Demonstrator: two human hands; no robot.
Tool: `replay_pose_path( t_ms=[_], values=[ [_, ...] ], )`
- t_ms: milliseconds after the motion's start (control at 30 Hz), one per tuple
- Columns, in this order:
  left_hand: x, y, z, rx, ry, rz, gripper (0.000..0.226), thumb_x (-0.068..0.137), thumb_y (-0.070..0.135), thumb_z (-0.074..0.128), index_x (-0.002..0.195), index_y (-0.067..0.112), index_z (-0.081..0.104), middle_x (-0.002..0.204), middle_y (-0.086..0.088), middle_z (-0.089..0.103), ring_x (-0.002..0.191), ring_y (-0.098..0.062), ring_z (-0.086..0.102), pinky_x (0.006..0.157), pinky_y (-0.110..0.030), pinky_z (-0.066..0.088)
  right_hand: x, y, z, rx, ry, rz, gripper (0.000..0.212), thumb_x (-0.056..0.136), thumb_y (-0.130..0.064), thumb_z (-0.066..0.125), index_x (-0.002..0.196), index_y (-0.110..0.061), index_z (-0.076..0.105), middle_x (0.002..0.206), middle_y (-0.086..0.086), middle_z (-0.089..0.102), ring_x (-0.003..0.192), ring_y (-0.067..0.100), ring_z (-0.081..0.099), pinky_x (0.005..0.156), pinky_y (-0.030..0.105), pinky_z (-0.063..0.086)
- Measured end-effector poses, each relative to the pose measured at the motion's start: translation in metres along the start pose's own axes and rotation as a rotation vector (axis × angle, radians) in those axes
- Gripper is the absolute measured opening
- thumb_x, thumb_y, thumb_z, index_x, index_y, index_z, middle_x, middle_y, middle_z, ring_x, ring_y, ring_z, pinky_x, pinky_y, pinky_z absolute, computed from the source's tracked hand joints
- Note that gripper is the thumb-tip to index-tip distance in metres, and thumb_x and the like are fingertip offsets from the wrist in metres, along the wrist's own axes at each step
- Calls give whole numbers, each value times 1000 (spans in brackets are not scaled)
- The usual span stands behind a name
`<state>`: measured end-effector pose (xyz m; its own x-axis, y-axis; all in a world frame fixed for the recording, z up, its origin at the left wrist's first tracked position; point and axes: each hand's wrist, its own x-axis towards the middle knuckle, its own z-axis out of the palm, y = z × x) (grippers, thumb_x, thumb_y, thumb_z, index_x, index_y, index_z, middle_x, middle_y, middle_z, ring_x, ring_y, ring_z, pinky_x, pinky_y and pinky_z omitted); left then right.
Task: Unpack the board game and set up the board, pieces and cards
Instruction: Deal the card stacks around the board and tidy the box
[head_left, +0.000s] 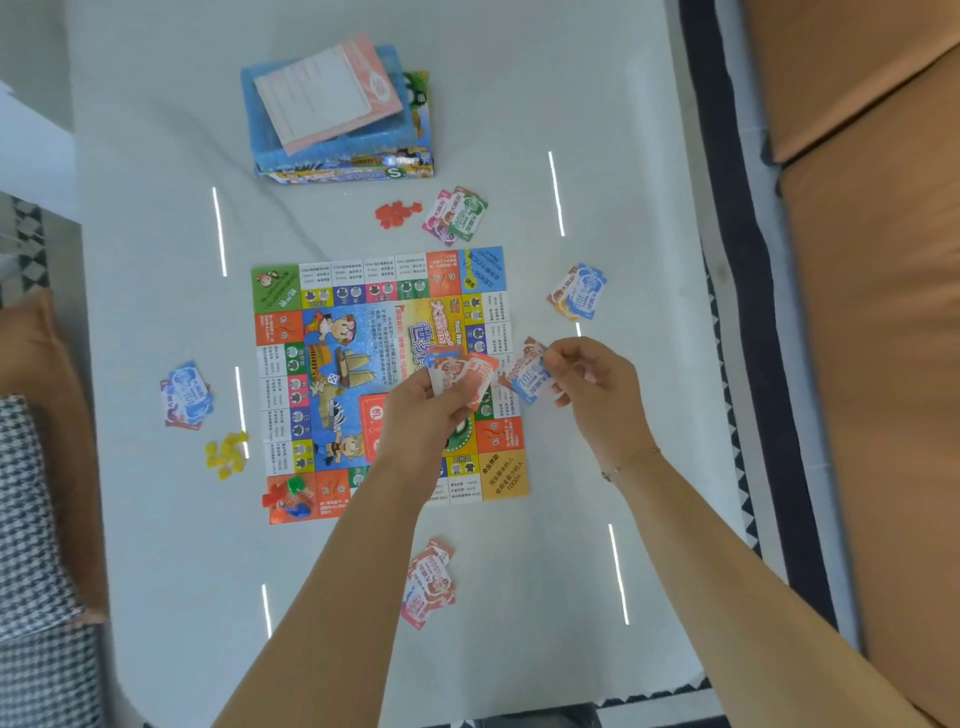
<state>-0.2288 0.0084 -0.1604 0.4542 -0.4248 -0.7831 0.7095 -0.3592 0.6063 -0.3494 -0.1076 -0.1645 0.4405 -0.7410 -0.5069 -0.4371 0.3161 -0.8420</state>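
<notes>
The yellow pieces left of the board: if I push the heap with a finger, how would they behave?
The yellow pieces look like small translucent plastic, so probably light and likely to scatter rather than move as one heap. The white table looks glossy, so they may slide easily. Their exact shape is too blurred to tell whether they roll.

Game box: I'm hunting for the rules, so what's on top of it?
On the box lies a blue tray, and on that pink and white sheets. The tray hides most of the lid; the print is unreadable.
</notes>
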Motion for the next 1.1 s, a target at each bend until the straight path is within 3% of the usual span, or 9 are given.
replay_pose_path(
  t_ms=[133, 300, 500, 633, 767, 933, 1100],
  values=[
    [10, 8, 18, 19, -39, 33, 16, 89, 11, 64, 104, 7, 65, 96, -5, 74, 87, -14, 71, 72, -18, 55, 19, -10, -9, 60, 6, 21, 7, 90, -6, 60, 85, -8, 64, 83, -1, 67, 68, 10, 57, 56, 20, 49],
    [26, 15, 44, 31, -49, 87, 27, 97, 12, 53, 123, 8, 54, 108, -12, 70, 94, -21, 71, 80, -29, 58, 37, -14, -17, 72, -53, 88, 13, 88, -4, 62, 78, -12, 66, 79, 2, 69, 58, 5, 57, 54, 17, 49],
    [33, 18, 56, 98, -73, 118, 23, 93, 9, 58, 116, 10, 56, 103, -9, 71, 89, -19, 72, 74, -27, 58, 46, -8, -22, -34, -3, 60, 11, 86, -7, 66, 76, -11, 68, 76, 6, 67, 57, -1, 58, 55, 14, 47],
    [35, 11, 56, 175, -18, 127, 37, 83, -1, 68, 116, 8, 57, 104, -8, 71, 89, -18, 72, 71, -26, 58, 45, -5, -23, -32, -38, 55, 10, 85, -9, 68, 77, -15, 69, 72, 2, 67, 60, 1, 58, 61, 19, 50],
    [36, 8, 57, 186, 39, 148, 36, 79, 4, 74, 112, 10, 60, 99, -6, 72, 87, -19, 72, 72, -29, 59, 43, -7, -25, 35, -41, 67, 8, 83, -8, 70, 81, -16, 72, 73, 1, 69, 62, 5, 59, 61, 24, 52],
    [36, 10, 60, 151, 22, 115, 36, 76, 6, 77, 108, 11, 62, 99, -5, 73, 88, -18, 72, 70, -25, 58, 47, -12, -30, 62, -30, 81, 6, 82, -6, 71, 87, -9, 71, 75, 2, 69, 59, -1, 63, 55, 14, 50],
    [38, 12, 58, 78, 9, 80, 36, 78, 9, 76, 111, 6, 62, 102, -8, 73, 92, -21, 71, 75, -28, 56, 48, -12, -31, 27, -20, 64, 4, 82, -7, 71, 86, -4, 70, 73, 4, 67, 57, -2, 60, 52, 13, 48]
  ],
)
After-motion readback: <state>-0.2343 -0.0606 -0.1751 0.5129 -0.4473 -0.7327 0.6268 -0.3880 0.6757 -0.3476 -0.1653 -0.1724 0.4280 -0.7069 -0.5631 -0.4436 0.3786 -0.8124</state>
